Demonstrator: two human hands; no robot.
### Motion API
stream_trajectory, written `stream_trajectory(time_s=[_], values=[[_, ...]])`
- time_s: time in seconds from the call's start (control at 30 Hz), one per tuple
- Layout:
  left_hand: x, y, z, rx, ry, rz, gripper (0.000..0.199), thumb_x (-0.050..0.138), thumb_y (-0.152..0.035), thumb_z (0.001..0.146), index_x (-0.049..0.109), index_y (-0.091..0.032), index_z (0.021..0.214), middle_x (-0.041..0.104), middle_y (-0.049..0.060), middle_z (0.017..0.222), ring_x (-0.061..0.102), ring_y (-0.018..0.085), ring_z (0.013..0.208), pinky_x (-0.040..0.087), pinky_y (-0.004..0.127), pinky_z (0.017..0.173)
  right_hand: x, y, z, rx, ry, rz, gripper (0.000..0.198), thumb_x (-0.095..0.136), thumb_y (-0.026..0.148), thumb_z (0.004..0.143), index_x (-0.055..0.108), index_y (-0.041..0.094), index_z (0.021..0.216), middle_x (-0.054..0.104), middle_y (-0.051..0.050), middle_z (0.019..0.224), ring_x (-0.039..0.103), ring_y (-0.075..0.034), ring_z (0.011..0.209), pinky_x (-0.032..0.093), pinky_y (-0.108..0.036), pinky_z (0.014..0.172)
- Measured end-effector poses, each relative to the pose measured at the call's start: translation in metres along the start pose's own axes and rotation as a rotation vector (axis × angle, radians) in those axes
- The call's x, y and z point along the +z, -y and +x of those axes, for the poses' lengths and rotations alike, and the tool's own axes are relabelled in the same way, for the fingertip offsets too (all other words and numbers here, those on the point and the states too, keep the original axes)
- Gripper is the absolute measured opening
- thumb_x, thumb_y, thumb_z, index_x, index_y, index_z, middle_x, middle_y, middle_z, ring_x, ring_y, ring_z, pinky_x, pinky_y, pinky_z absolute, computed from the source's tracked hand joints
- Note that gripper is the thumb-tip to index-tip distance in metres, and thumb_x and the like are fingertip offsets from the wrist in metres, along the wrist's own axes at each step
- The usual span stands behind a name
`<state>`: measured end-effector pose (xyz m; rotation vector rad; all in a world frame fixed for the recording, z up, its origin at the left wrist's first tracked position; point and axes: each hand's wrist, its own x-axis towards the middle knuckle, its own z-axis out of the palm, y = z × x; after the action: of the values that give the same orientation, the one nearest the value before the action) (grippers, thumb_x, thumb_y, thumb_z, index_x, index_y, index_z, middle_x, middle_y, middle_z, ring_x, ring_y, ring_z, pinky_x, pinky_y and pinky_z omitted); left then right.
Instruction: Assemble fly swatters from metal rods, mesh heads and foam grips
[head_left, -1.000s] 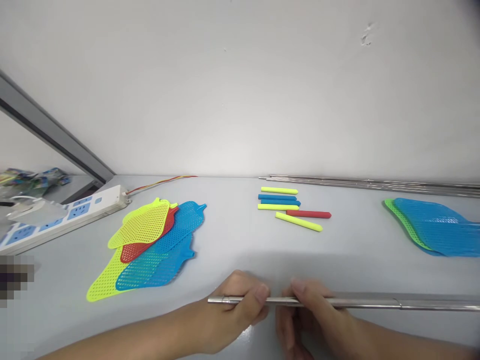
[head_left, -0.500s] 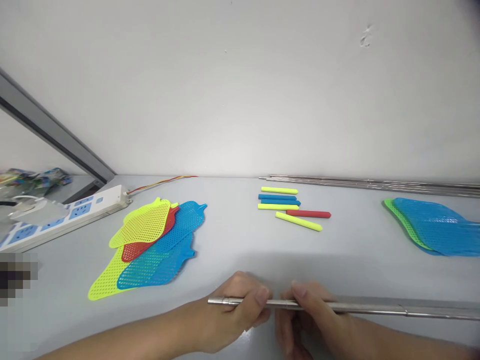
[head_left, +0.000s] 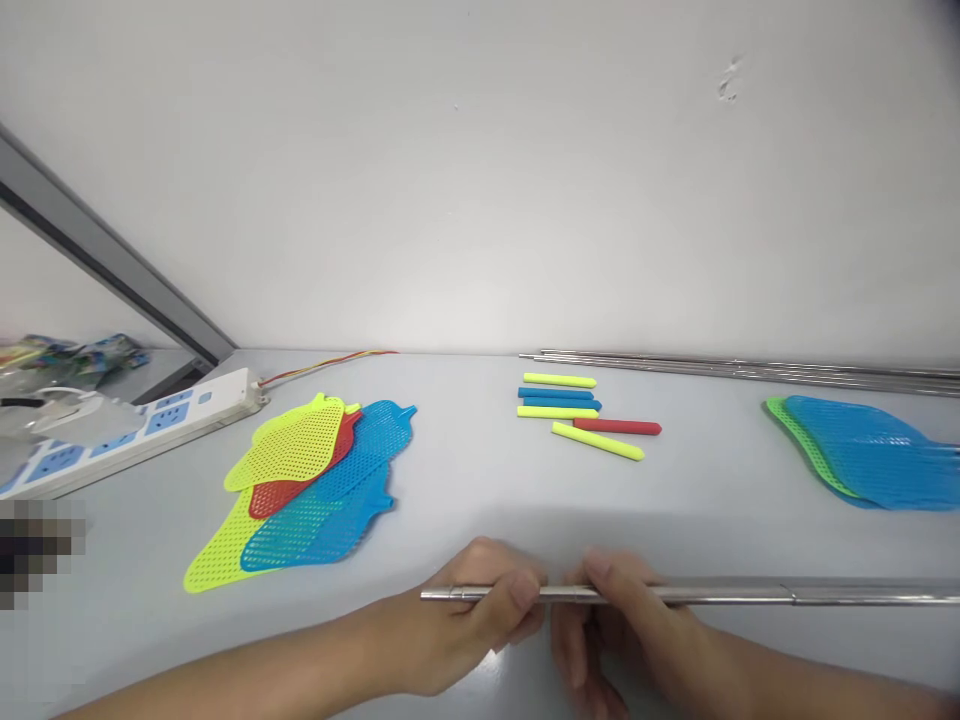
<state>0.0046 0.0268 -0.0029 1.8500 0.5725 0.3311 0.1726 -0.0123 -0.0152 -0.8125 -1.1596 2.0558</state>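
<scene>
A thin silver telescopic rod point(head_left: 727, 596) lies almost level across the front, its right end running out of view. My left hand point(head_left: 480, 620) is closed on it near its left tip, thumb along the top. Close beside it, my right hand point(head_left: 630, 620) grips the rod between thumb and fingers. Beyond the hands lie several plastic handle sleeves: yellow point(head_left: 598, 441), blue point(head_left: 559, 404) and red point(head_left: 617, 427). To the left is a loose pile of perforated fly swatter heads, with yellow point(head_left: 289, 448), red point(head_left: 274, 497) and blue point(head_left: 322, 535) ones overlapping.
Blue swatter heads point(head_left: 870, 450) over a green one point(head_left: 806, 440) lie at the right, with rods attached. Several metal rods point(head_left: 750, 368) line the wall. A white power strip point(head_left: 217, 398) with plugs and a thin wire point(head_left: 322, 366) is at the left. A grey post point(head_left: 112, 250) slants behind it.
The rod has turned slightly, its right part rising to lie nearer level, and a rod joint has shifted a little left. Both hands keep their hold. The view has shifted slightly.
</scene>
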Motion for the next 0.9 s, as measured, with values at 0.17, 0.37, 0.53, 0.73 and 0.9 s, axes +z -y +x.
stream_trajectory(time_s=[0.17, 0.37, 0.53, 0.73, 0.9], values=[[0.003, -0.001, 0.001, 0.044, -0.002, -0.061, 0.048, 0.015, -0.044, 0.086, 0.03, -0.017, 0.05, 0.031, -0.004, 0.047, 0.031, 0.007, 0.047, 0.032, 0.021, 0.053, -0.002, -0.002, 0.0, -0.006, 0.062, 0.013, 0.067, 0.014, 0.06, 0.079, 0.051, 0.01, 0.056, 0.047, -0.004, 0.048, 0.044, -0.008, 0.039, 0.035, -0.02, 0.04], [0.008, -0.005, -0.002, -0.009, 0.021, -0.138, 0.046, 0.02, -0.043, 0.085, 0.032, -0.016, 0.049, 0.029, -0.006, 0.043, 0.026, 0.005, 0.04, 0.025, 0.018, 0.039, -0.002, 0.003, -0.005, -0.032, 0.131, -0.171, 0.064, 0.012, 0.057, 0.081, 0.05, 0.011, 0.057, 0.051, -0.005, 0.055, 0.044, -0.008, 0.044, 0.038, -0.023, 0.047], [0.007, -0.003, -0.004, -0.175, 0.03, -0.165, 0.05, 0.022, -0.051, 0.083, 0.03, -0.016, 0.048, 0.028, -0.006, 0.04, 0.025, 0.005, 0.039, 0.02, 0.018, 0.036, 0.001, 0.008, -0.007, -0.005, 0.121, -0.317, 0.068, 0.009, 0.059, 0.08, 0.053, 0.011, 0.06, 0.048, -0.003, 0.05, 0.043, -0.01, 0.047, 0.04, -0.025, 0.052], [0.009, -0.005, -0.003, -0.102, 0.031, -0.191, 0.05, 0.022, -0.048, 0.084, 0.032, -0.016, 0.047, 0.028, -0.006, 0.04, 0.024, 0.005, 0.039, 0.021, 0.019, 0.038, 0.004, 0.006, -0.007, -0.012, 0.117, -0.371, 0.075, 0.008, 0.062, 0.078, 0.057, 0.011, 0.054, 0.045, -0.003, 0.048, 0.043, -0.01, 0.045, 0.04, -0.024, 0.051], [0.011, -0.005, -0.003, -0.105, 0.034, -0.197, 0.048, 0.022, -0.048, 0.084, 0.03, -0.016, 0.048, 0.027, -0.006, 0.041, 0.023, 0.005, 0.04, 0.019, 0.019, 0.037, 0.004, -0.001, -0.007, -0.021, 0.119, -0.382, 0.076, 0.009, 0.059, 0.08, 0.061, 0.009, 0.058, 0.046, -0.003, 0.048, 0.042, -0.009, 0.044, 0.039, -0.022, 0.05]])
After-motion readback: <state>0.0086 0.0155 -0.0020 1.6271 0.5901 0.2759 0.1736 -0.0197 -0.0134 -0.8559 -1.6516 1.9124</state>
